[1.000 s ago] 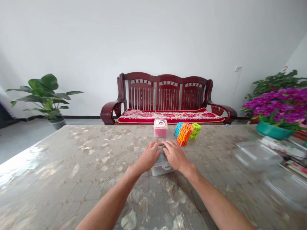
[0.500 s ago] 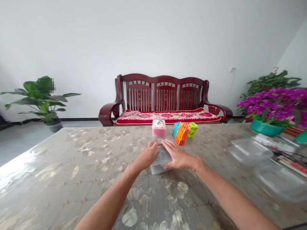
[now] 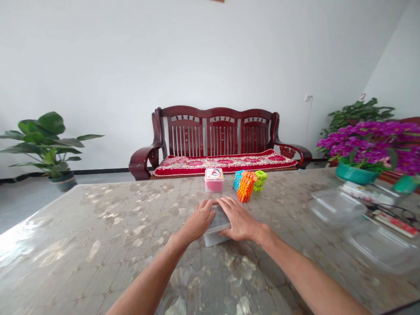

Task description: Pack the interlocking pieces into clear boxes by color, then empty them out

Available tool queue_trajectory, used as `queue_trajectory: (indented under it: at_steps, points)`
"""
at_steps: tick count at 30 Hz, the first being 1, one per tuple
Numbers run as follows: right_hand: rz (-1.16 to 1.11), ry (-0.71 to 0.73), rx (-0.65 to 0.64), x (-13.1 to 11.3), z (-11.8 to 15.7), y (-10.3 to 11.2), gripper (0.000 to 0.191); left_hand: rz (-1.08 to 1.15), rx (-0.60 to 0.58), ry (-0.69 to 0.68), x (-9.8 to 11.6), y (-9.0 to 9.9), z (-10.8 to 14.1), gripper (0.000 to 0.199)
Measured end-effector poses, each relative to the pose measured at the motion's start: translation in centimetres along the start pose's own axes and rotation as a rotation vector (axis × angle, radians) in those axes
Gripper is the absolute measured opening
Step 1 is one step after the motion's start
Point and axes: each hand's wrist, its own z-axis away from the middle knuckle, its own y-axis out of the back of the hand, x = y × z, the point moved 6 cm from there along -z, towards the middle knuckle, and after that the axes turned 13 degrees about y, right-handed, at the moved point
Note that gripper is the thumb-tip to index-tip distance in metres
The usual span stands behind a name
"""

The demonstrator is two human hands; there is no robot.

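Observation:
A small clear plastic box (image 3: 213, 238) with a lid sits on the table in front of me. My left hand (image 3: 201, 221) is closed over its left side, fingers on the lid. On the right side, my right hand (image 3: 241, 220) grips the same box, fingers across the top and thumb at the near side. The two hands' fingertips nearly meet at the far edge. Much of the box is hidden under them, and its contents are hard to make out. Just beyond stands a lidded box with pink contents (image 3: 214, 186).
Stacked plastic pieces in orange (image 3: 245, 188), blue (image 3: 237, 180) and green (image 3: 260, 180) stand beyond my right hand. Clear containers (image 3: 337, 205) lie on the patterned table (image 3: 108, 245) at right, near purple flowers in a teal pot (image 3: 356, 173). A wooden bench (image 3: 223, 135) is behind.
The view has tilted slightly, so everything sits a little lower and further left. Both hands stay on the plastic box, with barely any shift in their grip.

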Motion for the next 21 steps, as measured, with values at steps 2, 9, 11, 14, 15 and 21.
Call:
queue_trajectory:
  at_steps: [2,9,11,14,15,21]
  points:
    - [-0.020,0.007,0.013,-0.1,0.0,0.1,0.095,-0.033,0.000,0.016,-0.1,0.0,0.0,0.038]
    - [-0.189,-0.063,0.198,1.0,1.8,-0.7,0.106,-0.239,0.020,0.093,0.0,0.3,0.1,0.036]
    - [-0.223,-0.110,0.292,1.4,3.2,-1.3,0.107,-0.266,0.014,0.094,0.5,0.6,0.4,0.037]
    - [-0.275,-0.177,0.374,1.9,5.0,-2.4,0.108,-0.299,-0.029,0.069,1.4,0.5,0.8,0.059]
    - [-0.295,-0.187,0.383,2.0,5.4,-2.7,0.107,-0.311,-0.046,0.057,1.6,0.3,0.8,0.071]
    - [-0.409,-0.259,0.365,2.5,5.9,-3.6,0.110,-0.368,0.019,0.040,2.1,-0.7,0.7,0.088]
